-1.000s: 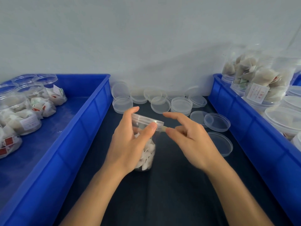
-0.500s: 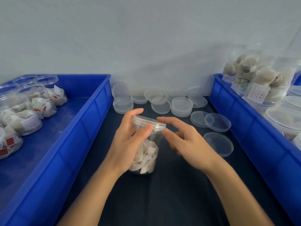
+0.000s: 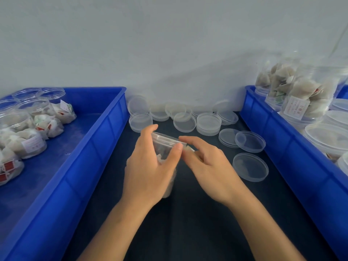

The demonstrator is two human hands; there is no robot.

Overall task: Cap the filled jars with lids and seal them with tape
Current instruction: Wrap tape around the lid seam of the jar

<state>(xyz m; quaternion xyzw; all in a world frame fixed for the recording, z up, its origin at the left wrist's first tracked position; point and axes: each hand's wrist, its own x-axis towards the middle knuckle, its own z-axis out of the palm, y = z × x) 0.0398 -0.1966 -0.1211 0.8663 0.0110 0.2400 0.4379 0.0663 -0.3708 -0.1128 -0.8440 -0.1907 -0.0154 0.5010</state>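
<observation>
jar point(image 3: 165, 147) in hands: clear plastic, glossy, lid same stuff. loose lids point(image 3: 250, 167) on table: see-through plastic, smooth, bit frosted. crates point(image 3: 105, 132): blue plastic, slight sheen. tabletop point(image 3: 188, 223): dark, matt, cloth-looking. sachets point(image 3: 49, 127): whitish fabric-like mesh, paper tags.

Plain pale grey wall point(image 3: 169, 44) behind a dark tabletop point(image 3: 188, 223), soft even light, faint shadows.

Clear capped jar point(image 3: 165, 147) tilted, sachets inside.

Deep blue trays point(image 3: 105, 132), clear colourless lids point(image 3: 250, 166), dark navy table point(image 3: 188, 223), red-and-white tags point(image 3: 8, 165) on pale sachets.
</observation>
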